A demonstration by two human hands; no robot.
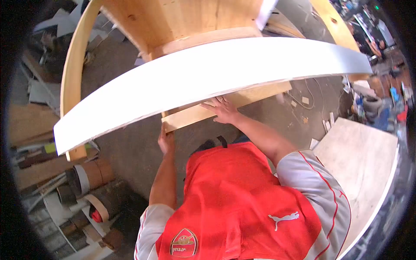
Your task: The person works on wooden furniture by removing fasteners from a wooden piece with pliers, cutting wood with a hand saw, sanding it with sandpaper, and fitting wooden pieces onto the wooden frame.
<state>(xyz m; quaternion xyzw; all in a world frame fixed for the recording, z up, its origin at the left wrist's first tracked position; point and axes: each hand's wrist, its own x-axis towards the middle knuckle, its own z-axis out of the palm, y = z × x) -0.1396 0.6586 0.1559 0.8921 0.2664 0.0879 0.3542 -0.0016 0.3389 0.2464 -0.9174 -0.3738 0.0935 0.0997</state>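
Observation:
A pale wooden board (260, 94) runs beneath a long white panel (216, 60), just in front of my body. My left hand (165, 139) grips the board's left end, its fingers partly hidden behind the edge. On the board's upper face, left of its middle, rests my right hand (224, 110), fingers spread, with a ring on one finger. The white panel's near edge passes just above my right fingertips and covers part of the board. Behind the panel stands a wooden box-like body (190, 21) of the same piece of furniture.
Wooden side rails (73, 82) extend from both ends of the panel. At the lower left lie rolled sheets (93, 175) and stacked offcuts. A large pale sheet (359, 160) stands at my right. A thin cable (311, 93) and scraps lie on the floor.

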